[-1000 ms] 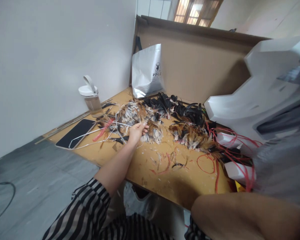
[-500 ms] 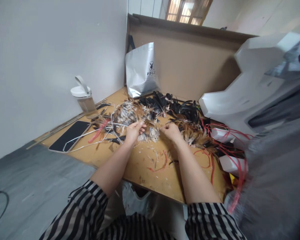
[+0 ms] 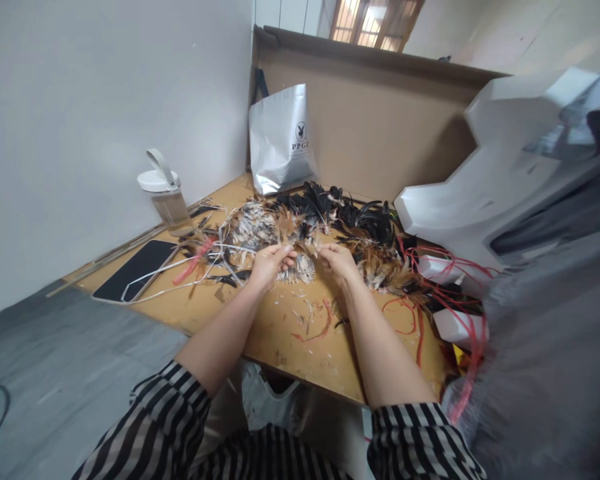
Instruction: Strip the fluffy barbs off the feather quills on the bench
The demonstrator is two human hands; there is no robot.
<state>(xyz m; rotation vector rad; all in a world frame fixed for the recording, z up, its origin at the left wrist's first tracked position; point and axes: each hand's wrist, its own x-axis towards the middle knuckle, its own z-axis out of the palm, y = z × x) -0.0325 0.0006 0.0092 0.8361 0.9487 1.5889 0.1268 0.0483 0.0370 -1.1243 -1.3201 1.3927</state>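
Nearest, below the worktop [image 3: 275, 353], is a pale open container [image 3: 265, 400] between the person's legs; what lies inside is too dark to tell. At the worktop's near side lie scraps of red string [image 3: 325, 323] and small pale bits.

Above this part of the worktop, the two hands face each other, just apart. The left hand [image 3: 273, 262] has thumb and forefinger pinched on a white strand [image 3: 243, 249], which reaches it from the left. The right hand [image 3: 337, 260] has its fingertips together on a small wispy brown feather [image 3: 314, 239].

Left of the hands, a phone [image 3: 135, 270] lies flat, screen dark, crossed by a loop of strand. To the right, red cords [image 3: 445, 293] trail over white blocks [image 3: 455, 327].

Just beyond the hands, brown-and-white feathers [image 3: 255, 223] are heaped at the left, brown feathers [image 3: 390, 270] at the right, and black feathers [image 3: 370, 220] behind them.

By the wall at left stands a see-through cup [image 3: 169, 208] with a white lid on and its handle raised; a brownish tint shows, but whether it is liquid cannot be told. Behind the feathers, a silver bag [image 3: 280, 140] marked PPGZ stands upright, its contents hidden, against a brown board [image 3: 375, 120].
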